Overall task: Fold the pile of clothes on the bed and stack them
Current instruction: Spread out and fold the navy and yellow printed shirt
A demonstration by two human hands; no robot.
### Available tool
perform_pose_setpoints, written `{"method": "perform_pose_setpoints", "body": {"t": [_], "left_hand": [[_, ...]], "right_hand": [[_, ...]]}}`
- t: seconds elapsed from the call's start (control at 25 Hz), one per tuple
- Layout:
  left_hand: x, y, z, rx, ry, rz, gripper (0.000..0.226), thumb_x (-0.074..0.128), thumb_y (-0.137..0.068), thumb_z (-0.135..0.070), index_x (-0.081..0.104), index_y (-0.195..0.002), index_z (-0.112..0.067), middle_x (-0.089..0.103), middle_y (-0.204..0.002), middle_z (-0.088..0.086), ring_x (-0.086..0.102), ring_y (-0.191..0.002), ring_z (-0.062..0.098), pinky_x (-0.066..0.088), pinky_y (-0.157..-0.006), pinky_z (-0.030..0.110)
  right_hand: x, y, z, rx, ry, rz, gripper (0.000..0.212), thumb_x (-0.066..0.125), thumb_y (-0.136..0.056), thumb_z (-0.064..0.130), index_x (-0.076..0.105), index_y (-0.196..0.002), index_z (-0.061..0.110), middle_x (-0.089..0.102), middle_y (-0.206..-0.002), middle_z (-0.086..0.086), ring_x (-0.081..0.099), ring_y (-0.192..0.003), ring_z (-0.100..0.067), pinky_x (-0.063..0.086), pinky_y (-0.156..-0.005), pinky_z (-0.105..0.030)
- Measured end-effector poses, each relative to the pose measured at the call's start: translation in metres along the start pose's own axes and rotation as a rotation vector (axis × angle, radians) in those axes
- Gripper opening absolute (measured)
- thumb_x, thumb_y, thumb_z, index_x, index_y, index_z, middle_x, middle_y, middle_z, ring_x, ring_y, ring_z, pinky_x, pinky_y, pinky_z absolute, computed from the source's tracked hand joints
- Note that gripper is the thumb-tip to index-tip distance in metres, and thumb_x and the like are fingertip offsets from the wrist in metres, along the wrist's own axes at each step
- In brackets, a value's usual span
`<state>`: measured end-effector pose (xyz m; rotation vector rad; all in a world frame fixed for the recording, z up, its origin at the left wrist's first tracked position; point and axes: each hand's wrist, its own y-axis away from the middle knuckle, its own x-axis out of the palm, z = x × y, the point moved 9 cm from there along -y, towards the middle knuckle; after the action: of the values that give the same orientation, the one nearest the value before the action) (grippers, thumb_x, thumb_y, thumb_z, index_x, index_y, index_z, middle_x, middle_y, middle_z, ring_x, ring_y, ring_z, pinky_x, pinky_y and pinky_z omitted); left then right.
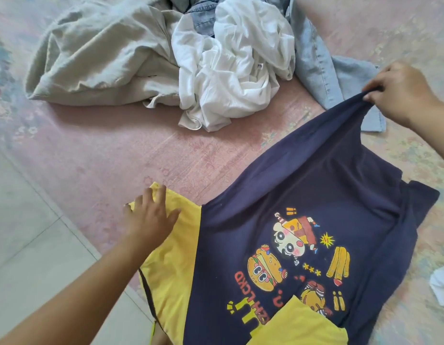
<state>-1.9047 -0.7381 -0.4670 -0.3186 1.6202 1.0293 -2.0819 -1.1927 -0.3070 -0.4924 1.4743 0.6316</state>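
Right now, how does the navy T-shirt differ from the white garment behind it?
The navy T-shirt is spread out and printed with cartoons; the white garment is crumpled and plain. The right hand pinches the T-shirt's edge; no hand touches the white one. Both lie on the bed.

A navy T-shirt (303, 207) with yellow sleeves and a cartoon print of a burger, fries and a panda lies spread on the pink patterned bed (111, 155). The left hand (151, 215) rests flat, fingers (159, 195) spread, on the yellow sleeve (176, 257) at the shirt's left side. The right hand (400, 93) pinches the shirt's far navy edge and lifts it off the bed. Behind lies a heap: a beige garment (99, 53), a crumpled white garment (231, 68) and light blue denim (323, 68). Pale floor tiles (29, 245) show at lower left.
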Motion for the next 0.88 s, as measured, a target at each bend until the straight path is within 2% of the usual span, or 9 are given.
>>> {"method": "perform_pose_setpoints", "body": {"t": [0.12, 0.28, 0.36, 0.48, 0.56, 0.64, 0.68, 0.8, 0.88], "left_hand": [[0.035, 0.011, 0.046, -0.359, 0.328, 0.067, 0.078, 0.064, -0.082, -0.052, 0.034, -0.138, -0.005, 0.043, -0.133, 0.022, 0.04, -0.123, 0.04, 0.032, -0.1, 0.053], [0.028, 0.004, 0.082, -0.35, 0.377, 0.0, 0.026, 0.055, -0.094, -0.036, 0.056, -0.105, -0.013, 0.064, -0.109, 0.016, 0.054, -0.11, 0.033, 0.027, -0.092, 0.04], [0.02, 0.007, 0.095, -0.367, 0.247, -0.068, 0.018, 0.052, -0.096, -0.028, 0.057, -0.099, -0.012, 0.064, -0.105, 0.016, 0.055, -0.105, 0.033, 0.028, -0.09, 0.041], [0.024, 0.015, 0.082, -0.432, -0.025, 0.003, 0.023, 0.046, -0.091, -0.008, 0.056, -0.111, -0.006, 0.051, -0.118, 0.02, 0.047, -0.114, 0.035, 0.025, -0.104, 0.051], [0.012, 0.006, 0.032, -0.236, -0.05, -0.132, 0.037, 0.045, -0.086, -0.003, 0.05, -0.123, 0.001, 0.043, -0.133, 0.025, 0.036, -0.127, 0.036, 0.014, -0.107, 0.058], [-0.004, -0.002, -0.055, 0.247, 0.067, -0.344, 0.041, 0.045, -0.088, -0.015, 0.048, -0.125, 0.001, 0.055, -0.128, 0.02, 0.039, -0.127, 0.03, 0.019, -0.106, 0.056], [-0.01, -0.003, -0.091, 0.424, 0.167, -0.353, 0.042, 0.043, -0.09, -0.026, 0.05, -0.123, -0.001, 0.062, -0.12, 0.016, 0.044, -0.123, 0.027, 0.021, -0.107, 0.05], [0.009, -0.022, -0.134, 0.438, 0.357, 0.029, 0.055, 0.05, -0.091, -0.047, 0.05, -0.126, -0.005, 0.064, -0.119, 0.007, 0.054, -0.119, 0.023, 0.017, -0.113, 0.037], [0.02, -0.025, -0.122, 0.366, 0.358, 0.081, 0.042, 0.052, -0.091, -0.047, 0.047, -0.117, -0.013, 0.068, -0.102, 0.009, 0.063, -0.103, 0.027, 0.042, -0.093, 0.038]], "right_hand": [[0.002, -0.005, 0.005, -0.02, 0.0, 0.008, 0.021, 0.063, -0.086, -0.002, 0.068, -0.106, -0.006, 0.048, -0.117, -0.028, 0.047, -0.111, -0.043, 0.037, -0.097, -0.036], [0.001, -0.014, -0.001, -0.006, -0.002, 0.015, 0.019, 0.061, -0.088, -0.001, 0.068, -0.105, -0.005, 0.046, -0.117, -0.027, 0.047, -0.111, -0.042, 0.038, -0.094, -0.034], [-0.006, -0.016, -0.011, 0.027, -0.013, -0.023, 0.019, 0.059, -0.089, 0.0, 0.067, -0.105, -0.007, 0.046, -0.117, -0.028, 0.048, -0.11, -0.042, 0.038, -0.094, -0.034], [-0.015, -0.012, -0.019, 0.017, -0.027, -0.062, 0.021, 0.059, -0.09, 0.002, 0.067, -0.107, -0.006, 0.047, -0.116, -0.029, 0.048, -0.111, -0.041, 0.037, -0.096, -0.034], [-0.02, -0.008, -0.02, -0.02, -0.04, -0.075, 0.021, 0.059, -0.089, 0.003, 0.067, -0.108, -0.005, 0.048, -0.114, -0.028, 0.049, -0.11, -0.04, 0.036, -0.096, -0.032], [-0.029, -0.005, -0.023, -0.049, -0.046, -0.085, 0.022, 0.06, -0.089, 0.003, 0.067, -0.107, -0.005, 0.049, -0.111, -0.026, 0.05, -0.107, -0.039, 0.036, -0.093, -0.029], [-0.033, -0.003, -0.025, -0.057, -0.044, -0.087, 0.021, 0.061, -0.088, 0.003, 0.068, -0.107, -0.005, 0.049, -0.109, -0.026, 0.051, -0.106, -0.038, 0.036, -0.091, -0.026], [-0.041, 0.004, -0.028, -0.065, -0.035, -0.087, 0.019, 0.062, -0.087, 0.001, 0.068, -0.104, -0.005, 0.051, -0.108, -0.026, 0.053, -0.103, -0.038, 0.034, -0.083, -0.012], [-0.043, 0.003, -0.028, -0.074, -0.005, -0.077, 0.02, 0.061, -0.088, 0.001, 0.068, -0.105, -0.005, 0.05, -0.109, -0.026, 0.053, -0.104, -0.04, 0.037, -0.09, -0.024]]}}
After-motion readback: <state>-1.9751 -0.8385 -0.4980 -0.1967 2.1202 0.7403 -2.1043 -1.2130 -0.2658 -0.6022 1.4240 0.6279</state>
